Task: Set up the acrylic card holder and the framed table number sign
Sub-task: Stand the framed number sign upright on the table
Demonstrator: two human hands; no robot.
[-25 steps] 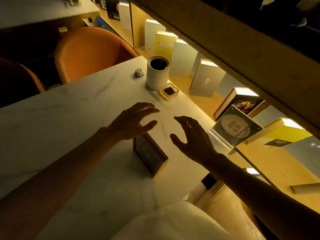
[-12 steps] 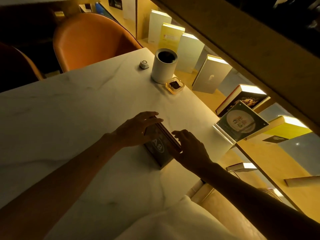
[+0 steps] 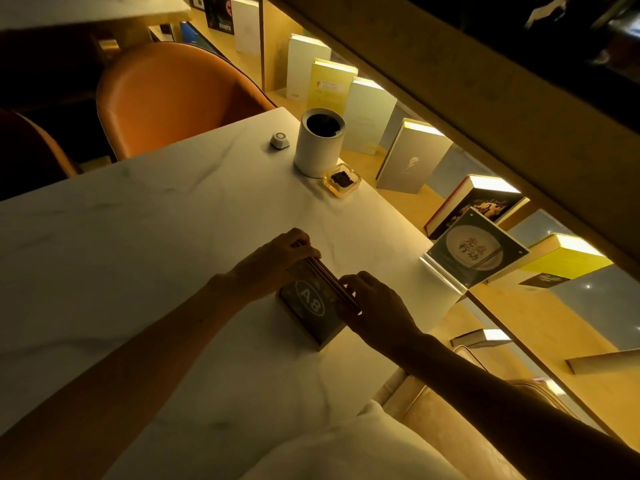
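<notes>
The framed table number sign point(image 3: 311, 306) is a dark frame marked "A8", standing tilted on the white marble table point(image 3: 173, 237) near its right edge. My left hand point(image 3: 273, 263) grips the frame's far top corner. My right hand point(image 3: 372, 306) pinches its near top edge. The acrylic card holder point(image 3: 474, 252) stands upright at the table's right edge, to the right of both hands, with a dark card showing a pale round plate inside it.
A white cylindrical container point(image 3: 318, 143), a small amber glass dish point(image 3: 341, 180) and a small white call button point(image 3: 280, 140) sit at the table's far side. An orange chair point(image 3: 173, 98) stands behind. Books point(image 3: 412, 157) line the lit shelf on the right.
Both hands were open above the frame a second ago. They have closed on its top edge, and the frame now leans back so that its "A8" face shows.
</notes>
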